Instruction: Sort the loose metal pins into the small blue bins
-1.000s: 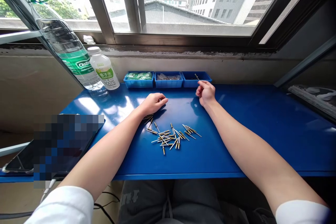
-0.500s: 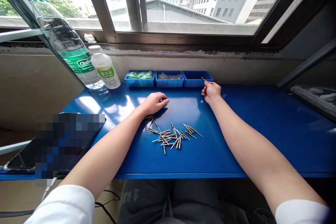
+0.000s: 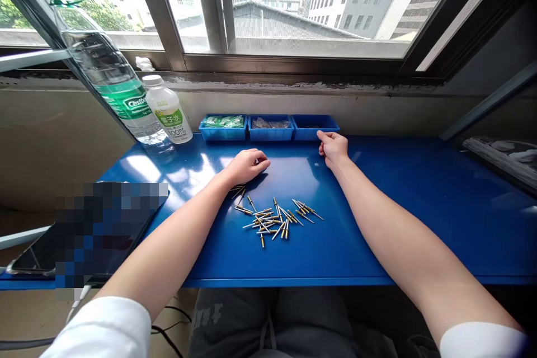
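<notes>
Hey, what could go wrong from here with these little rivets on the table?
The left hand rests close to the loose blind rivets, so it might knock some aside. Being round, they could roll on the glossy blue table. The right hand, at the rightmost blue bin, could nudge it.

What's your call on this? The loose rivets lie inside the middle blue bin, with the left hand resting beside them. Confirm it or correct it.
Wrong place: the head view shows the loose rivets lying on the blue tabletop, not inside the middle blue bin. The left hand does rest beside them.
</notes>
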Demonstrator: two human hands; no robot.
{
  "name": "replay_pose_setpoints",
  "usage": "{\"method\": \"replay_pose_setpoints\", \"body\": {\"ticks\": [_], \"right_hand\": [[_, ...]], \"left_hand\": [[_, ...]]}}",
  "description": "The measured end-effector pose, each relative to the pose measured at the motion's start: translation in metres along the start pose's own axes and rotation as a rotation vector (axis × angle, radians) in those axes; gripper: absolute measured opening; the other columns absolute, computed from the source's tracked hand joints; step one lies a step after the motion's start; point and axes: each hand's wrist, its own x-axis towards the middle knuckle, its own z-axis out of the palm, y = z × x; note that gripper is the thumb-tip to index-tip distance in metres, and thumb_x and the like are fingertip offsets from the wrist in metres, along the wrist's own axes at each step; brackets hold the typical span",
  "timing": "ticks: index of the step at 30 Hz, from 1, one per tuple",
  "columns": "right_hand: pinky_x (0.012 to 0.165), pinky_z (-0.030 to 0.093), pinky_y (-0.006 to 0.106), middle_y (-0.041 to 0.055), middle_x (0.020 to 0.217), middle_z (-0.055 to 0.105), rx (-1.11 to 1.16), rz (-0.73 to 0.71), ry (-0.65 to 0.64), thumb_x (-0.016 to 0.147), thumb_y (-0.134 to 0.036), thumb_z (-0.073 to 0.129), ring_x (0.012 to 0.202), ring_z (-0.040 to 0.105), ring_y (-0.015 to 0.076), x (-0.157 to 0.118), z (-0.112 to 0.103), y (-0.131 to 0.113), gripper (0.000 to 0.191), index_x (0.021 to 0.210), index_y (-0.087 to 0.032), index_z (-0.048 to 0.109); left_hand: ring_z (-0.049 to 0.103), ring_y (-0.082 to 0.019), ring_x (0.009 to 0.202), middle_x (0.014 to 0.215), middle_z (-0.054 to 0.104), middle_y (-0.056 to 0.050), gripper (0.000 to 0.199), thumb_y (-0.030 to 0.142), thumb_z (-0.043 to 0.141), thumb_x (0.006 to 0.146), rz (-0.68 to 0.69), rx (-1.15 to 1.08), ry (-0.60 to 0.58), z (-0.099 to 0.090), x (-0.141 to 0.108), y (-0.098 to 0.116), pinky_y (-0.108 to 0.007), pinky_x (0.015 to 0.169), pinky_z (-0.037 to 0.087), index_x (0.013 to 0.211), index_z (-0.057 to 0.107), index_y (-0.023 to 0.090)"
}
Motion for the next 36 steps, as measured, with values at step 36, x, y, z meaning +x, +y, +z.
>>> {"method": "replay_pose_setpoints", "body": {"ticks": [36], "right_hand": [[0.063,0.039,0.022,-0.0024,0.062,0.053,-0.705,-0.413,-1.608,0.066,-0.015,0.062,0.064,0.046,0.0105,-0.1,0.033,-0.041,0.02,0.081,-0.016,0.075]], "left_hand": [[0.058,-0.016,0.073,0.086,0.065,-0.006,0.027,0.036,0.051,0.084,0.041,0.041,0.01,0.005,0.001,-0.005,-0.027,0.066,0.044,0.088,0.069,0.017]]}}
